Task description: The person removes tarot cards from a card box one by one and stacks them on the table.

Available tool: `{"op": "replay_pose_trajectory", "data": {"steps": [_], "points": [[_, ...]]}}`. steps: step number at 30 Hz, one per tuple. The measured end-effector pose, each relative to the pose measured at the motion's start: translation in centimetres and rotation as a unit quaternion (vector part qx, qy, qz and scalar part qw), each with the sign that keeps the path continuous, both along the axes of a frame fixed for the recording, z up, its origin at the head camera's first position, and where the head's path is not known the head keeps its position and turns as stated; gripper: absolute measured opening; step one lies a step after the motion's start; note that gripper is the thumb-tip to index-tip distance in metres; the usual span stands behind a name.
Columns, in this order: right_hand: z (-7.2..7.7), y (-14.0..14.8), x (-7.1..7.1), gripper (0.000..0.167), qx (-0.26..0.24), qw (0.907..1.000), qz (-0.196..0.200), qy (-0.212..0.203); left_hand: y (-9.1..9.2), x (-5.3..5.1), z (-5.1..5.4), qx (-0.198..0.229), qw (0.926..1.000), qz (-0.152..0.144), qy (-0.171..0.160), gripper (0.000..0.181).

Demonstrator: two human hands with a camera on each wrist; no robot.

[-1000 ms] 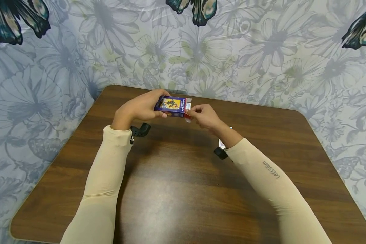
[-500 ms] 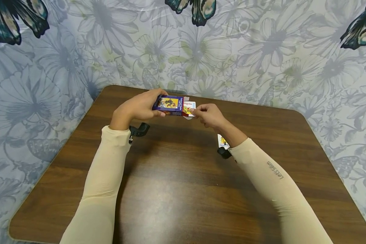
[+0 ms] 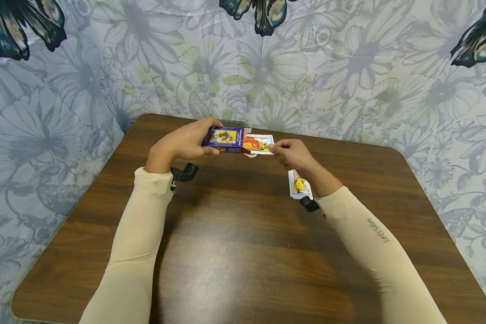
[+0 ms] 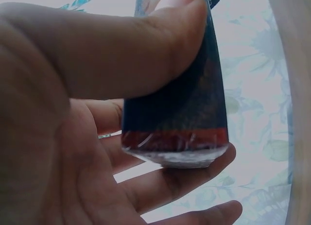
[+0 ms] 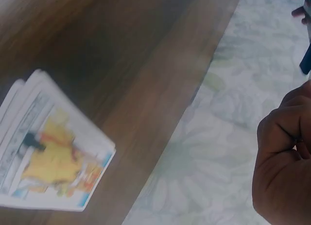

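Note:
My left hand (image 3: 186, 140) grips a purple and red card box (image 3: 225, 137) with a yellow picture on its face. In the left wrist view the thumb lies across the box (image 4: 180, 106) and fingers support it from the other side. A white-bordered illustrated card (image 3: 257, 143) sticks out of the box's open right end; whether more cards lie under it I cannot tell. My right hand (image 3: 293, 155) pinches the card's outer end between thumb and finger. On the table below the right wrist lies a small stack of cards (image 3: 299, 185), face up, slightly fanned in the right wrist view.
The brown wooden table (image 3: 227, 252) spreads under both arms. A floral wall covering (image 3: 267, 81) with butterfly figures rises behind its far edge. Black wrist cameras sit on both wrists, the right one (image 3: 309, 204) close beside the card stack.
My right hand has moved to the right, drawing the card out of the box. The left hand and box stay nearly still. More of the card stack on the table is uncovered.

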State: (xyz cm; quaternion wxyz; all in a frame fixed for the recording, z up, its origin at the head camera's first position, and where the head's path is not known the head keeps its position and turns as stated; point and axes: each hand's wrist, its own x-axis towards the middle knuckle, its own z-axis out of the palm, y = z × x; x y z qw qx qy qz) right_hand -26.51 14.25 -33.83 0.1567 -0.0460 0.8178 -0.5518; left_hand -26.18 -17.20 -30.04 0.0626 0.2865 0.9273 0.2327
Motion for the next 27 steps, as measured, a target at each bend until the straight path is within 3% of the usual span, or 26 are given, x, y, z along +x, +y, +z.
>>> {"op": "replay_pose_trajectory", "data": {"steps": [11, 16, 21, 27], "points": [[0.0, 3.6, -0.5, 0.033, -0.047, 0.9976, -0.049, -0.016, 0.1, 0.1, -0.1, 0.005, 1.0, -0.008, -0.001, 0.068], [-0.3, 5.7, -1.1, 0.039, 0.047, 0.9978, -0.042, 0.024, 0.1, 0.0, -0.1, 0.009, 0.9999, -0.009, 0.0, 0.068], [-1.2, 8.3, -1.7, 0.04, 0.142, 0.9869, -0.053, 0.056, 0.1, 0.0, -0.1, 0.011, 0.9999, -0.013, 0.001, 0.069], [-3.4, 10.1, -2.0, 0.039, 0.212, 0.9746, -0.054, 0.046, 0.2, 0.0, -0.1, 0.015, 0.9998, -0.01, -0.008, 0.069]]}}
